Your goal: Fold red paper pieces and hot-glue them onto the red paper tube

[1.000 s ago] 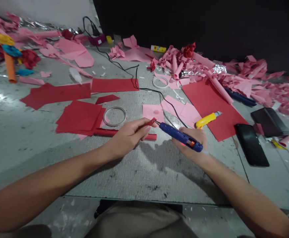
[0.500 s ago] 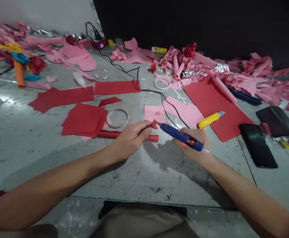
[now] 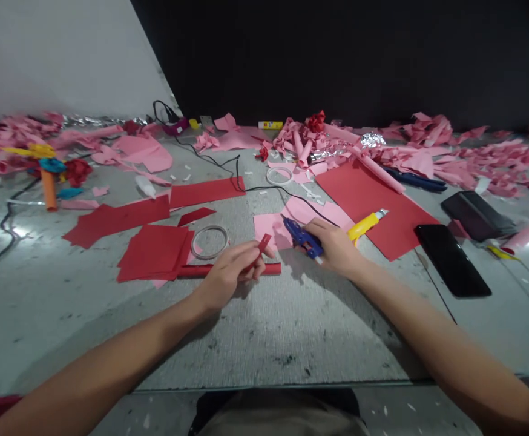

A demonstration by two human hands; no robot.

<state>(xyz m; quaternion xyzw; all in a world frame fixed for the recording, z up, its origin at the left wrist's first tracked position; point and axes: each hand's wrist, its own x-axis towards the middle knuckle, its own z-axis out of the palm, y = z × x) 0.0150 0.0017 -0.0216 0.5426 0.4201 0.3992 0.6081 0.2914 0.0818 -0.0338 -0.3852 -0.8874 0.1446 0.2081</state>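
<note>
Between the fingers of my left hand is a small red paper strip, with its end sticking up past the fingertips. My right hand is closed round a blue hot glue gun. The gun's nozzle points up and left over pink paper pieces, apart from the strip. A rolled red paper tube lies just beneath my left hand, which hides part of it. Left of that hand lie a roll of white tape and a stack of red paper squares.
A yellow utility knife, blade out, lies beside my right hand on a red sheet. Farther right are a phone and a black box-like object. A black cord crosses the table. Crumpled pink paper lines the back.
The glue gun's tip has come away from the red strip, and the gun now sits lower over the pink paper. My left hand has turned the strip upward. The camera view has tilted up.
</note>
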